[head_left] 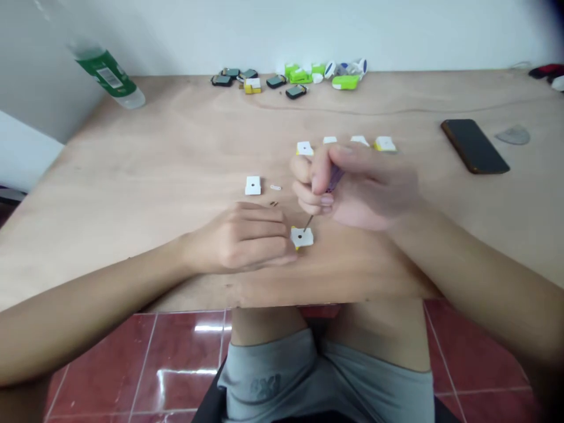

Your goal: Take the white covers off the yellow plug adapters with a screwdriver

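My left hand (253, 238) rests on the wooden table, its closed fingers holding the edge of a small white and yellow plastic block (304, 238) with a dark hole in its top. Above the block, my right hand (348, 185) is closed round the purple handle of a screwdriver (335, 177). Its thin metal shaft slants down to the block, the tip close to the hole; whether it touches, I cannot tell. Another white block (252, 185) with a hole lies beyond my left hand. Beside it are a small white strip (275, 188) and tiny brown metal pieces (274, 203).
Several white and yellow blocks (385, 144) form a row behind my right hand. A phone (474, 147) lies to the right. Along the wall are dark flat parts (276, 81) and green plastic pieces (346, 82). A bottle with a green label (108, 73) stands at the far left.
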`<action>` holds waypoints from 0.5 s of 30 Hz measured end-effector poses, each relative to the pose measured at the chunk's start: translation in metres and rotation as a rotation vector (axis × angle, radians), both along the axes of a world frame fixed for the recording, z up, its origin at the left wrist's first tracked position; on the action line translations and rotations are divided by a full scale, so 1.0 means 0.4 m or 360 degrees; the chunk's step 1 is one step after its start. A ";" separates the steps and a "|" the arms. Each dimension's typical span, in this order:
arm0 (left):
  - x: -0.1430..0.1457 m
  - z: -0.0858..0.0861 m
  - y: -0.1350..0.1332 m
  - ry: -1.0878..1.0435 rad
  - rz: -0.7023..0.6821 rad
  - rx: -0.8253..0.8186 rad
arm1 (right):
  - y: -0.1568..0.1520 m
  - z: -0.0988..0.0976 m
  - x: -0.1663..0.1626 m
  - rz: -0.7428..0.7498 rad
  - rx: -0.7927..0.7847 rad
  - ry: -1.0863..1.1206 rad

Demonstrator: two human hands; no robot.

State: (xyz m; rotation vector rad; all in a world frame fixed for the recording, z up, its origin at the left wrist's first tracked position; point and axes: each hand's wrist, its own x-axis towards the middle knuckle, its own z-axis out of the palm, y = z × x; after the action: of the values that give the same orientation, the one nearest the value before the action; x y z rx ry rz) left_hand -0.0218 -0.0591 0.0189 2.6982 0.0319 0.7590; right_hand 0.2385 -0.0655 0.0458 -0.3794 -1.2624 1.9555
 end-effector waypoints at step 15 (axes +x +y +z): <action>0.015 -0.001 -0.001 -0.0161 0.0008 0.0028 | -0.008 -0.022 -0.018 0.0172 0.0237 0.0101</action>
State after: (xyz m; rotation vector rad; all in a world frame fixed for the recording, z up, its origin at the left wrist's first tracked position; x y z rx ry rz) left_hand -0.0158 -0.0596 0.0184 2.6735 0.0078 0.9000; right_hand 0.2312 -0.0687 0.0372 -0.1767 -1.4021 1.9319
